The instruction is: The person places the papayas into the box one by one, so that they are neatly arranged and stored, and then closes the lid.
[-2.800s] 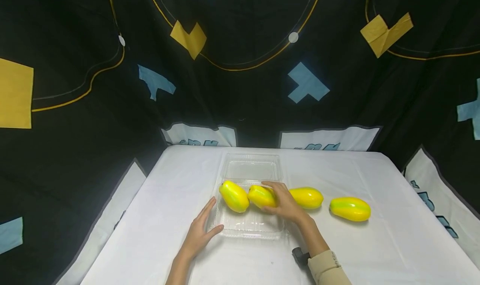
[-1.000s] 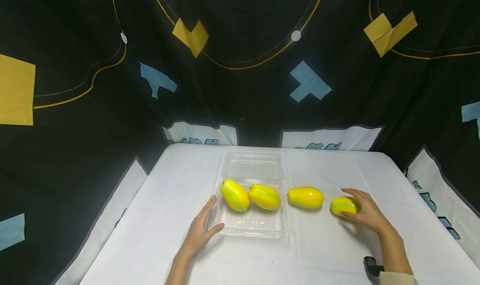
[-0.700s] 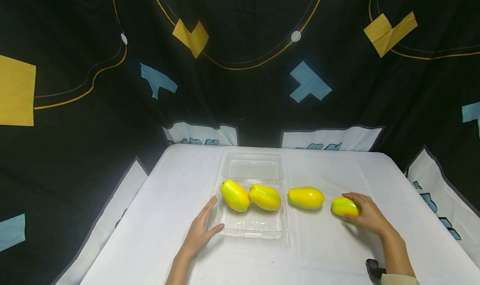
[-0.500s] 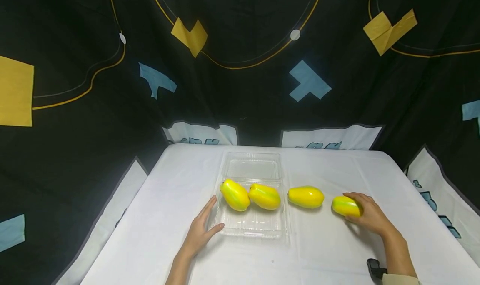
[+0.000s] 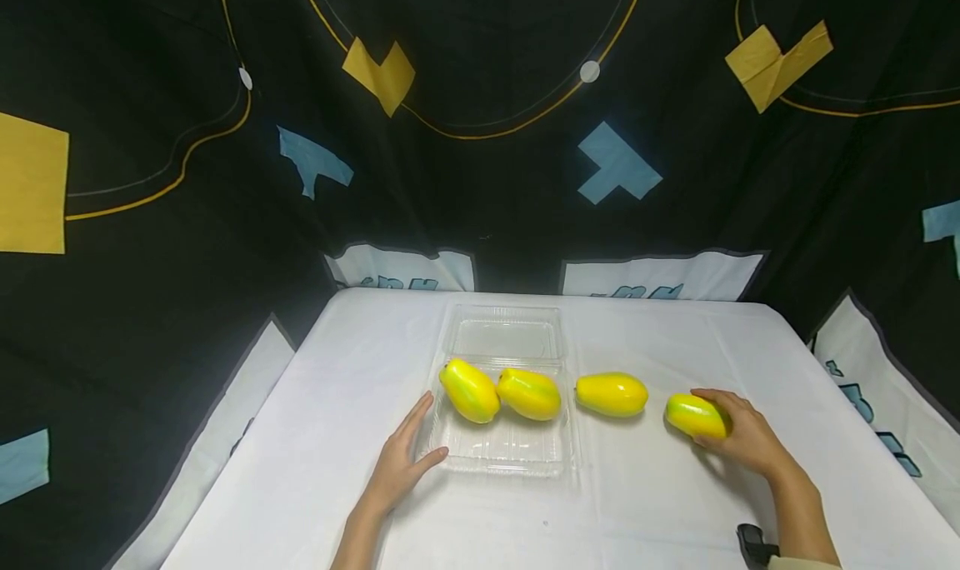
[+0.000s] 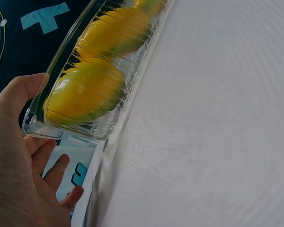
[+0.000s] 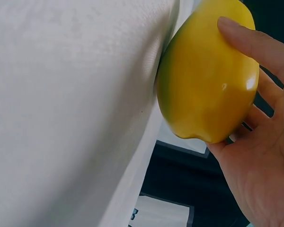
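My right hand [image 5: 738, 432] grips a yellow-green papaya [image 5: 696, 416] at the right of the table, thumb on the near side and fingers round the far side. In the right wrist view this papaya [image 7: 208, 75] is close at the white cloth. Two more papayas, the left one [image 5: 470, 392] tilted and the other [image 5: 529, 394] beside it, lie in a clear plastic clamshell box [image 5: 498, 453] whose lid is folded back. My left hand [image 5: 399, 466] rests at the box's front left corner, fingers extended along its side, thumb at the rim [image 6: 38, 101].
Another papaya [image 5: 612, 395] lies on the white tablecloth [image 5: 645, 495] between the box and my right hand. The box's clear lid [image 5: 504, 337] lies behind its base. A black curtain [image 5: 480, 203] with yellow and blue patches hangs beyond the table.
My right hand has let go of the second papaya in the box and moved right to the far right papaya. It now grips that one, which has shifted slightly right. The left hand stays.
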The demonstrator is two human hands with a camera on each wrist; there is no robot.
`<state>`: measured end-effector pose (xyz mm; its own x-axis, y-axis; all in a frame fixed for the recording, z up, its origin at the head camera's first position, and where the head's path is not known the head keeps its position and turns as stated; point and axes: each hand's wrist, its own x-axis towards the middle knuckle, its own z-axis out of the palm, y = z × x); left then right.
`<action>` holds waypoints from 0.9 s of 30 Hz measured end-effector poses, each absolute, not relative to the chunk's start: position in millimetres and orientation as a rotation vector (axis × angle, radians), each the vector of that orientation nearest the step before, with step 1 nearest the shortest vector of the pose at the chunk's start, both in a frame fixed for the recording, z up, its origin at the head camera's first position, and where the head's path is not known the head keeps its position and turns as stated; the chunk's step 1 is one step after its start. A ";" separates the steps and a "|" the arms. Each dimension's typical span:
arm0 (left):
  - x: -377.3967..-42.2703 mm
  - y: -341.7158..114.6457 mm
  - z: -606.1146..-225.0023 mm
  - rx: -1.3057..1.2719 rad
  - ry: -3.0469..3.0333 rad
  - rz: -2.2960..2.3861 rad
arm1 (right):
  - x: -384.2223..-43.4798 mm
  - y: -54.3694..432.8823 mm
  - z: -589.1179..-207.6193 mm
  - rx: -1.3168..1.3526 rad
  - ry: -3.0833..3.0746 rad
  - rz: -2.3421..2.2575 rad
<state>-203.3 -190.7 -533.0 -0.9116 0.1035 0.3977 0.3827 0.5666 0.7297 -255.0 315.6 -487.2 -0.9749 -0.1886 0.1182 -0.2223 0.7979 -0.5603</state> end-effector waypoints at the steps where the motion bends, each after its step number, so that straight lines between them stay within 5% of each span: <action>1: -203.2 -190.9 -532.8 -0.403 -2.490 -1.272 | -254.2 315.5 -487.6 0.327 -2.925 0.929; 27: -203.4 -190.7 -531.9 -0.383 -2.509 -1.300 | -234.5 292.1 -478.3 0.295 -2.869 1.087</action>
<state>-203.4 -190.7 -531.9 -0.9229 0.1010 0.3716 0.3619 0.5575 0.7472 -234.5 292.1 -478.3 -0.9799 -0.1574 0.1227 -0.1992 0.7330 -0.6504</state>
